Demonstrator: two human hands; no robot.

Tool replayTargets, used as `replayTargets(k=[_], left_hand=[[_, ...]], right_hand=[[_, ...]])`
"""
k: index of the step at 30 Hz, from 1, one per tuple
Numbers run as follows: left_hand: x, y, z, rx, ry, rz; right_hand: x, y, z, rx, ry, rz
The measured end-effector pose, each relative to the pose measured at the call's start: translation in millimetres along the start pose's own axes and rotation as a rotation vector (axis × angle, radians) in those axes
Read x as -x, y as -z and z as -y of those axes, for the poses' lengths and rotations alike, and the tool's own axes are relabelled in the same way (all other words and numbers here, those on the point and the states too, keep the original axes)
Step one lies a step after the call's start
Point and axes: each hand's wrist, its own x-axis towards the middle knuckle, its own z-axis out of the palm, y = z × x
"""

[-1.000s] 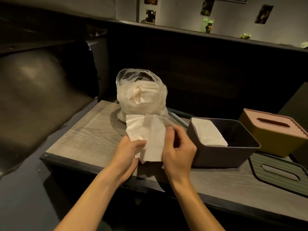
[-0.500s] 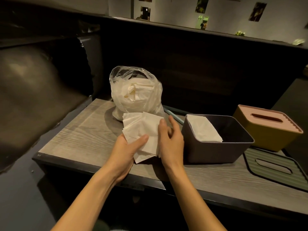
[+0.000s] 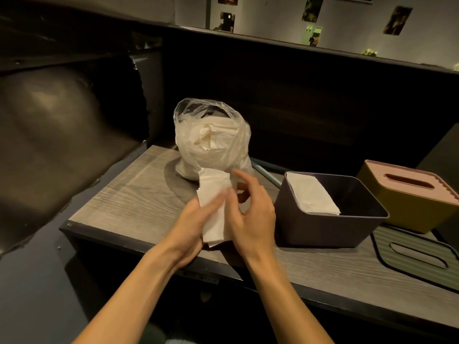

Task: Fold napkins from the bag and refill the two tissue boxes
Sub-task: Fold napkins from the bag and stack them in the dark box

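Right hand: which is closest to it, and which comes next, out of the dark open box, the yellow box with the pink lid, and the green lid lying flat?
From the right hand, in the head view:
1. Dark open box, just to its right, with napkins inside.
2. Green lid, flat on the table, farther right and toward the front.
3. Yellow box with the pink lid, farther right and toward the back.
The last two are close to call.

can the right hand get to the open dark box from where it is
Probably yes. The right hand hovers by the napkins in the left hand, and the dark box stands just beside it, lid off, nothing between.
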Motion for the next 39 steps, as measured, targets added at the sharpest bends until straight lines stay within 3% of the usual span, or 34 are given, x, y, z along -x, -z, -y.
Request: replayTargets(k=[4, 7, 9, 14, 19, 22, 25, 29, 33, 39], left_hand=[[-2, 7, 9, -0.158, -0.009, -0.005], [-2, 9, 8, -0.214, 0.013, 0.009], [-2, 11, 9, -0.254, 0.004, 0.017], [-3, 11, 9, -0.299, -0.003, 0.005], [-3, 8, 5, -0.251, 0.039, -0.023], [-2, 4, 2, -0.141, 0.060, -0.051], [-2, 5, -2, 0.054, 0.137, -0.066], [0, 8, -8, 0.153, 0.164, -0.020], [0, 6, -4, 0.091, 0.102, -0.020], [-8, 8, 4, 0.046, 0.014, -0.199]], right_hand=[[-8, 8, 6, -0.200, -0.189, -0.059], [-28, 19, 10, -0.374, -0.405, 0.198], [-39, 24, 11, -0.401, -0.446, 0.293], [-43, 29, 20, -0.349, -0.253, 0.202], [-47, 32, 38, -0.303, 0.031, -0.124], [-49, 40, 44, -0.388, 0.091, -0.282], [-43, 43, 41, -0.350, -0.008, -0.133], [-22, 23, 21, -0.010, -0.056, 0.198], [-15, 9, 16, 0.167, 0.065, 0.195], [-62, -4, 33, 0.122, 0.170, 0.138]])
